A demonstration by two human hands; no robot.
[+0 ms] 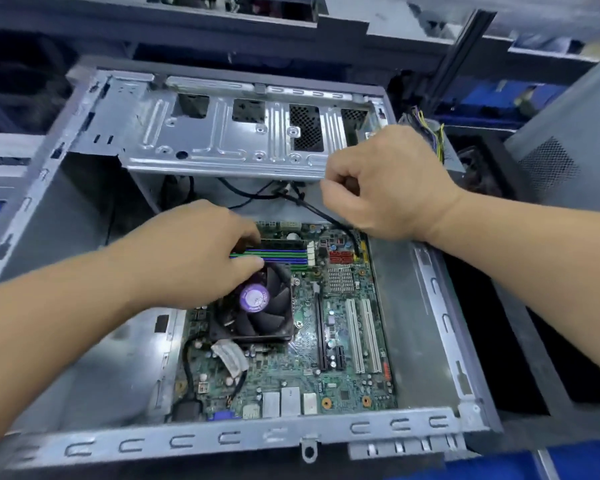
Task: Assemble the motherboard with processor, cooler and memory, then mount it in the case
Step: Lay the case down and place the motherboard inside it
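Motherboard lying in the case, cooler fitted | head view: left hand nearer, fingers curled onto memory slots whose long axis runs rightward from its fingertips | right hand pinches black cable beyond board's far edge | we judge cable routing next

Blue bins + wire bundle at back

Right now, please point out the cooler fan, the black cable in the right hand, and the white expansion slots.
cooler fan (254, 298): head view, purple hub label.
black cable (312, 209): head view, stretch left of the fist.
white expansion slots (370, 336): head view, right slot's middle.
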